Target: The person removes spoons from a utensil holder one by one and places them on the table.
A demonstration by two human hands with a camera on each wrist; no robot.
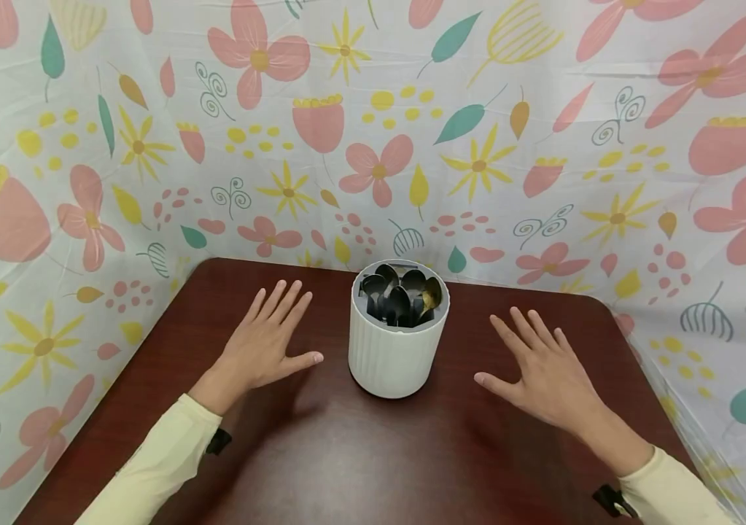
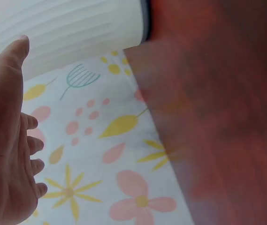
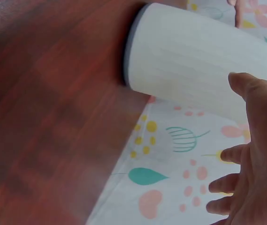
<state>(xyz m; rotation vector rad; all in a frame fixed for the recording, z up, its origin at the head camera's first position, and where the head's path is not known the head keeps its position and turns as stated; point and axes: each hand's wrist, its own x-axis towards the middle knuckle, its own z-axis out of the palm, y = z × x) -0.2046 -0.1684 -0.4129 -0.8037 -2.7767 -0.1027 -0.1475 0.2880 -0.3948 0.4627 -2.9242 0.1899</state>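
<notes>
A white ribbed utensil holder (image 1: 395, 364) stands upright on the table, with several black spoons (image 1: 397, 302) in it, bowls up. One of the spoons on the right side has a yellowish patch. To the left of the holder, my left hand (image 1: 261, 346) is spread with straight fingers and holds nothing. My right hand (image 1: 543, 372) is spread the same way on the other side, apart from the holder. In the left wrist view the holder's wall (image 2: 77, 33) shows beyond my thumb; in the right wrist view the holder (image 3: 194, 58) appears sideways past my right thumb.
The dark reddish-brown table (image 1: 359, 459) has rounded far corners. A white curtain (image 1: 373, 146) printed with flowers and leaves surrounds it at the back and both sides. Black straps (image 1: 218, 441) sit at both wrists by the pale yellow sleeves (image 1: 156, 459).
</notes>
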